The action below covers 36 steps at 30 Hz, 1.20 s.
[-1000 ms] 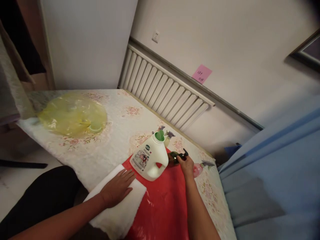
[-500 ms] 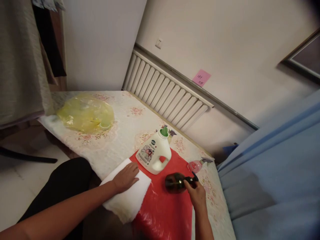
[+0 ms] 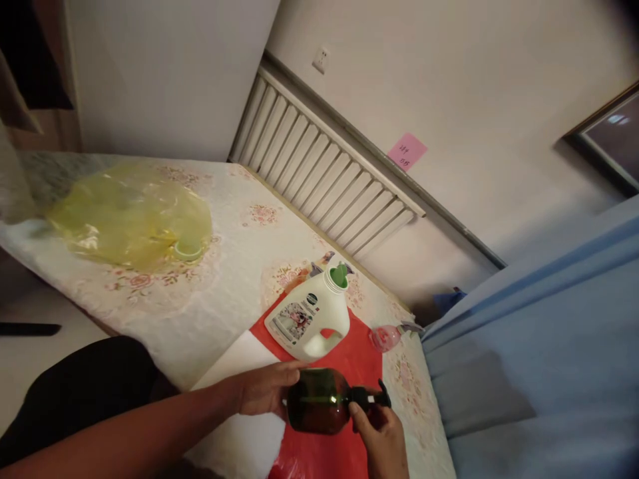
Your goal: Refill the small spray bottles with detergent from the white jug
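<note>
A dark pump bottle (image 3: 319,401) lies lengthwise between my two hands, above a red sheet (image 3: 349,362). My right hand (image 3: 380,426) grips it at the black pump neck. Around the base end, my left hand (image 3: 272,389) has its thumb and fingers on the bottle. Just behind stands a white laundry detergent jug (image 3: 309,313) with a green spout inside its open neck. Under my left forearm is a folded white cloth (image 3: 244,442), partly hidden by the arm.
A pink spray bottle (image 3: 387,337) is at the right, near the blue curtain (image 3: 529,346). On the flowered tablecloth (image 3: 234,259), a yellow plastic bag (image 3: 130,219) sits at the left. A radiator (image 3: 319,159) runs along the back wall.
My left hand has left the white cloth and taken hold of the bottle's base. The bottle has come closer and to the left in my right hand. The view has shifted slightly.
</note>
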Tool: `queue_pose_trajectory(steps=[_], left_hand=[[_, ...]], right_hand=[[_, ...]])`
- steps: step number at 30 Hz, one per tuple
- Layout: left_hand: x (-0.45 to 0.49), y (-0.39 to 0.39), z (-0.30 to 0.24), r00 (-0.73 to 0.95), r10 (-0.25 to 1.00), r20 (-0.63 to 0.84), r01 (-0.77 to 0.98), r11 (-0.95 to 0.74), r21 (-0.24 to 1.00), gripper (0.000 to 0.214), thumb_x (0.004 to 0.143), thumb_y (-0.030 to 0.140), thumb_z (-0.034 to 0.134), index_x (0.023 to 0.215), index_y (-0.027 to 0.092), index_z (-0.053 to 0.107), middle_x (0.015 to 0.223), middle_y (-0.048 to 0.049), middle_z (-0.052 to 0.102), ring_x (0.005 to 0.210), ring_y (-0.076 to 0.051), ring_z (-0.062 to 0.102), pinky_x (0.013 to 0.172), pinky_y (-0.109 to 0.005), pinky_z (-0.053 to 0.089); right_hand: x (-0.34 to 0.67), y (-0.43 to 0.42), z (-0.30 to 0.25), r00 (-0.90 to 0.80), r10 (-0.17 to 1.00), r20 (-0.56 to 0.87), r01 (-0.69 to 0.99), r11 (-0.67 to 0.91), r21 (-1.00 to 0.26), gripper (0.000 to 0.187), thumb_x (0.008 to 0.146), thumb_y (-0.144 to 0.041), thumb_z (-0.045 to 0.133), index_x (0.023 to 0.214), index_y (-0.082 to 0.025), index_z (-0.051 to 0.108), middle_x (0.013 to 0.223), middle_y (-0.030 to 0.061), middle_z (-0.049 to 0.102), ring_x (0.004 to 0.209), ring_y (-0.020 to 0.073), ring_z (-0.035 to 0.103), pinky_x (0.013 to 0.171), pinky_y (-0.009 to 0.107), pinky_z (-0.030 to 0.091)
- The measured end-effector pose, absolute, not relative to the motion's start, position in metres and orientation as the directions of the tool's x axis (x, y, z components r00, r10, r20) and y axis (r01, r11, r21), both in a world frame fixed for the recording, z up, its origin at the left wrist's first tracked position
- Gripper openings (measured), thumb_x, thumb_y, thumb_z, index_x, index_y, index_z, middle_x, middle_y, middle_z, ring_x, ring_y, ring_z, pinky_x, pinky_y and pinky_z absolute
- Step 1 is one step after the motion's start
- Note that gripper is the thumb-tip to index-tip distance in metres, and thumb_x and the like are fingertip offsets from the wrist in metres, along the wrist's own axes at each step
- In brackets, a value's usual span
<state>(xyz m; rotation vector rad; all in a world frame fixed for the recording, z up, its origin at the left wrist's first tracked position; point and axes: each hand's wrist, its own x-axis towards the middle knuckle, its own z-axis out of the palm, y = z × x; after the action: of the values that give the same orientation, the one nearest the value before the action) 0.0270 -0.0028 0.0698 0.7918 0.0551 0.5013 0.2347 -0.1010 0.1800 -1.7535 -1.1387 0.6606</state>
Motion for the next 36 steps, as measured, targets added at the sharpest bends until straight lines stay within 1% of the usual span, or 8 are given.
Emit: queue_pose_trajectory(steps=[4,7,11,14,19,26,29,36], left_hand=[[0.019,0.0,0.077,0.873,0.42,0.248,-0.479,0.647,0.593,0.066,0.084,0.052,0.064,0.14,0.021,0.049,0.141,-0.0156,0.055,0.128,-0.034,0.052,0.098,-0.047,0.047],[0.014,0.003,0.076,0.863,0.405,0.301,-0.505,0.675,0.538,0.063,0.089,0.052,0.057,0.142,0.019,0.048,0.143,-0.0163,0.053,0.132,-0.034,0.049,0.103,-0.049,0.043],[0.012,0.007,0.064,0.886,0.388,0.255,-0.464,0.725,0.51,0.067,0.088,0.057,0.055,0.144,0.021,0.045,0.144,-0.0142,0.053,0.134,-0.033,0.046,0.104,-0.049,0.04],[0.014,0.009,0.054,0.896,0.39,0.212,-0.442,0.751,0.491,0.068,0.088,0.061,0.052,0.142,0.021,0.047,0.143,-0.0136,0.054,0.133,-0.033,0.047,0.102,-0.048,0.041],[0.019,0.009,0.044,0.904,0.4,0.153,-0.422,0.772,0.475,0.065,0.088,0.065,0.05,0.135,0.021,0.054,0.134,-0.0125,0.062,0.123,-0.032,0.055,0.093,-0.044,0.047],[0.019,0.012,0.044,0.909,0.414,0.047,-0.38,0.778,0.5,0.076,0.084,0.076,0.043,0.131,0.017,0.058,0.128,-0.0151,0.065,0.107,-0.031,0.064,0.065,-0.031,0.05],[0.016,0.012,0.047,0.91,0.413,0.034,-0.37,0.774,0.513,0.078,0.084,0.076,0.042,0.133,0.017,0.058,0.128,-0.0156,0.065,0.106,-0.031,0.064,0.064,-0.031,0.049],[0.014,0.013,0.047,0.917,0.397,0.036,-0.363,0.793,0.49,0.078,0.083,0.076,0.044,0.133,0.017,0.057,0.128,-0.0144,0.066,0.106,-0.03,0.064,0.064,-0.031,0.05]], right_hand=[[0.215,-0.091,0.174,0.46,0.886,0.048,0.442,-0.182,-0.879,0.048,0.062,-0.052,0.081,0.091,-0.014,0.075,0.079,0.0086,0.075,0.067,0.0219,0.066,0.059,0.028,0.052],[0.199,-0.085,0.171,0.489,0.867,0.099,0.47,-0.166,-0.867,0.045,0.066,-0.051,0.077,0.092,-0.015,0.075,0.08,0.0073,0.075,0.069,0.022,0.066,0.059,0.028,0.052],[0.183,-0.08,0.166,0.534,0.827,0.177,0.529,-0.163,-0.833,0.044,0.071,-0.055,0.071,0.095,-0.018,0.073,0.086,0.0056,0.076,0.078,0.0237,0.068,0.065,0.029,0.053],[0.179,-0.078,0.163,0.544,0.823,0.165,0.555,-0.205,-0.806,0.046,0.072,-0.058,0.07,0.095,-0.019,0.073,0.089,0.0066,0.076,0.084,0.0259,0.069,0.07,0.031,0.054],[0.173,-0.079,0.161,0.547,0.816,0.184,0.551,-0.186,-0.813,0.05,0.074,-0.057,0.069,0.101,-0.016,0.072,0.096,0.0092,0.076,0.09,0.0277,0.069,0.075,0.034,0.056],[0.157,-0.083,0.163,0.496,0.844,0.206,0.547,-0.118,-0.829,0.052,0.078,-0.053,0.067,0.11,-0.013,0.07,0.112,0.0131,0.072,0.106,0.0287,0.066,0.088,0.036,0.055],[0.157,-0.084,0.165,0.477,0.851,0.22,0.549,-0.093,-0.831,0.053,0.078,-0.05,0.068,0.117,-0.014,0.068,0.119,0.0131,0.069,0.111,0.0287,0.064,0.09,0.036,0.055],[0.159,-0.085,0.157,0.523,0.828,0.201,0.463,-0.078,-0.883,0.059,0.077,-0.045,0.071,0.126,-0.014,0.062,0.119,0.012,0.07,0.109,0.0284,0.066,0.089,0.038,0.055]])
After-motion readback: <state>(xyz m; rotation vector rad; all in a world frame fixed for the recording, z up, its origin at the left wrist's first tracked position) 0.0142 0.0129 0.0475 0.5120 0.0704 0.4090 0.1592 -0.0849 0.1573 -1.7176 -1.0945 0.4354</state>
